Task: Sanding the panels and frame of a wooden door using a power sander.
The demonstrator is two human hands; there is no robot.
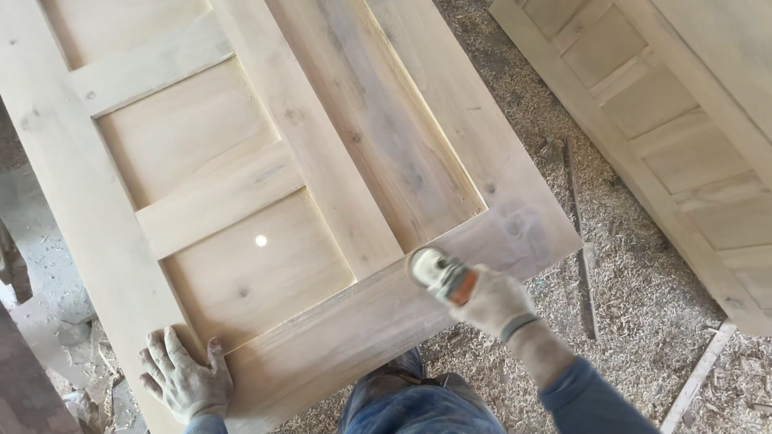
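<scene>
A sander (438,273) is being gripped in the right hand (492,301) and pressed onto the bottom rail of a panelled wooden door (241,185), toward five o'clock. The left hand (186,378) is being spread flat at seven o'clock. Steady passes along the rail are probably being called for. Shavings are lying across the floor (643,289); another door (683,137) is resting at two o'clock.

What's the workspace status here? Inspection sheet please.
Surface: unfinished panelled wooden door lying flat, pale and dusty.
Job's things: small power sander pressed on the door's bottom rail.
Clutter: wood shavings covering the floor; a thin wooden strip lying in them.
Grippers: left hand flat on the door's corner; right hand gripping the sander.
Cables: nothing seen.
Surroundings: second panelled door lying at right.
</scene>
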